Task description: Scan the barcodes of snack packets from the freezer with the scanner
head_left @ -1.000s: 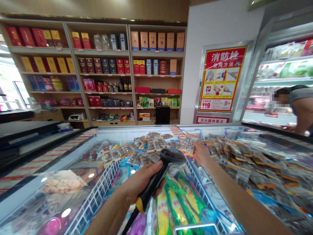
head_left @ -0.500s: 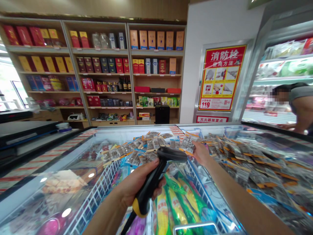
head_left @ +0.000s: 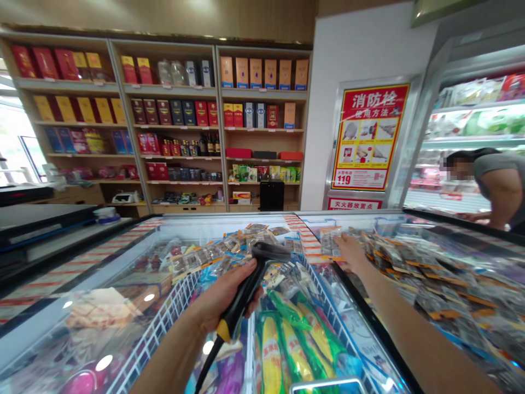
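Note:
My left hand (head_left: 221,293) is wrapped round the handle of a black and yellow barcode scanner (head_left: 245,293), its head pointing right and its cord hanging down. To its right, my right hand (head_left: 350,250) pinches a small clear packet with an orange edge (head_left: 329,242), apart from the scanner. What is in the packet is too small to tell. Below the scanner, corn cobs in green and clear wrappers (head_left: 270,345) lie in a white wire basket (head_left: 176,303) inside the chest freezer. More small packets (head_left: 205,254) lie in a row behind the scanner.
Many similar packets (head_left: 435,273) are heaped on the right side. A dark lid edge (head_left: 369,317) runs below my right forearm. Shelves of boxes (head_left: 180,112) line the back wall, beside a red poster (head_left: 371,137). A person (head_left: 498,180) bends over at the far right.
My right hand has moved right with the packet, away from the scanner. The scanner has shifted slightly left in my left hand. A dark lid edge now shows near my right forearm.

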